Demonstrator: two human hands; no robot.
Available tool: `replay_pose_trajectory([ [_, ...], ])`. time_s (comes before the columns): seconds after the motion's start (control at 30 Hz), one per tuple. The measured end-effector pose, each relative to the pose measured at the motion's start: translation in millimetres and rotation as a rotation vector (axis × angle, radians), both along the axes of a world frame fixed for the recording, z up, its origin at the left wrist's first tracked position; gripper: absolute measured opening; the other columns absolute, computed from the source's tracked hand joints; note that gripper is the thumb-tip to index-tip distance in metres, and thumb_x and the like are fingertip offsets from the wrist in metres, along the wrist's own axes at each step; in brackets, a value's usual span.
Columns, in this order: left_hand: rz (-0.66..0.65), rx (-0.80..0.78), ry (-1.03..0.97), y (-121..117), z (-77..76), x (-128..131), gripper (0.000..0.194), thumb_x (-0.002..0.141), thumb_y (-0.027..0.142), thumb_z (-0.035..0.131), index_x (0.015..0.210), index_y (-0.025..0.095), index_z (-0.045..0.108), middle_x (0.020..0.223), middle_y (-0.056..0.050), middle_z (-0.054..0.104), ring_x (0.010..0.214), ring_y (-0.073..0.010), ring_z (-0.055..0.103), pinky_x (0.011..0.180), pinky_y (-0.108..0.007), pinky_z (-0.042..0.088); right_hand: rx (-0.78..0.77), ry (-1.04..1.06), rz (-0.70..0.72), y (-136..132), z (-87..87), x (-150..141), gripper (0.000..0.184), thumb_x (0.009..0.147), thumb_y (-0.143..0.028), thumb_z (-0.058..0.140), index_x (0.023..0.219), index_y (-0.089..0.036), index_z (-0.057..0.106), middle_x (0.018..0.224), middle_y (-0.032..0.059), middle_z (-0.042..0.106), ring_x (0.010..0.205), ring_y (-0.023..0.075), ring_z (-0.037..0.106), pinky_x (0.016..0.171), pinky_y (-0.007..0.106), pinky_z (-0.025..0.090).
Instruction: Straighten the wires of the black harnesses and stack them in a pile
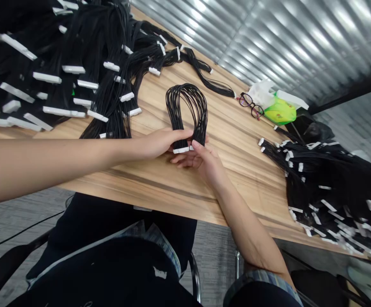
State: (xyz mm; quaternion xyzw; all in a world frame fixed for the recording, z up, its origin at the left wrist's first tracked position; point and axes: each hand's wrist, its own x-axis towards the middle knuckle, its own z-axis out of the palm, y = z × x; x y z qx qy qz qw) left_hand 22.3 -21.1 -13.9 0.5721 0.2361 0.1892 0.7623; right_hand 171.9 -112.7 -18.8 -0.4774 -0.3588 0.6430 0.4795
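A black wire harness (187, 106) forms a tall loop of many thin wires, standing up from my hands above the wooden table. Its ends meet in white plastic connectors (181, 150) at the loop's base. My left hand (160, 143) comes in from the left, with its fingers pressed around the wires just above the connectors. My right hand (198, 160) lies palm up beneath them, its thumb on the wires beside the connector. Both hands hold the harness.
Several heaps of black harnesses (76, 55) with white connectors lie at the table's far left, and another heap (326, 187) lies at the right. Glasses (251, 105) and a green packet (279, 111) sit near a corrugated metal wall (300, 42).
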Motion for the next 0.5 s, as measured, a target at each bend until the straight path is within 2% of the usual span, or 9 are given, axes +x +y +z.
replay_pose_trajectory([
  [0.07,-0.06,-0.055,0.006,-1.7,2.8,0.1,0.039,0.102,0.036,0.046,0.117,0.015,0.076,0.1,-0.007,0.078,0.08,-0.0146,0.07,0.073,-0.021,0.057,-0.014,-0.018,0.035,-2.1,1.5,-0.1,0.044,0.083,-0.061,0.077,0.093,-0.018,0.08,0.085,0.0063,0.084,0.079,0.0181,0.079,0.072,0.028,0.061],
  [0.2,-0.099,-0.182,-0.043,-6.3,8.4,0.2,0.047,0.105,0.036,0.039,0.136,0.016,0.069,0.109,-0.01,0.078,0.059,-0.0106,0.06,0.06,-0.021,0.054,0.05,-0.1,0.03,-6.9,0.2,-5.2,0.044,0.088,-0.062,0.072,0.093,-0.019,0.079,0.08,0.0046,0.083,0.075,0.0168,0.076,0.073,0.03,0.06],
  [0.33,-0.077,-0.221,-0.045,-9.3,13.9,-0.2,0.045,0.102,0.033,0.043,0.134,0.019,0.072,0.098,-0.008,0.078,0.049,-0.0082,0.052,0.043,-0.018,0.037,0.202,-0.192,-0.026,-9.3,0.0,-13.1,0.035,0.09,-0.058,0.073,0.088,-0.023,0.074,0.078,0.0021,0.082,0.072,0.0165,0.075,0.072,0.032,0.061],
  [0.5,-0.025,-0.251,-0.034,-13.6,16.8,3.7,0.044,0.105,0.035,0.038,0.135,0.024,0.069,0.109,-0.004,0.075,0.044,-0.0064,0.041,0.042,-0.023,0.038,0.244,-0.255,-0.046,-8.6,-4.0,-18.2,0.035,0.092,-0.055,0.071,0.081,-0.022,0.075,0.082,0.0044,0.083,0.067,0.0165,0.071,0.072,0.035,0.063],
])
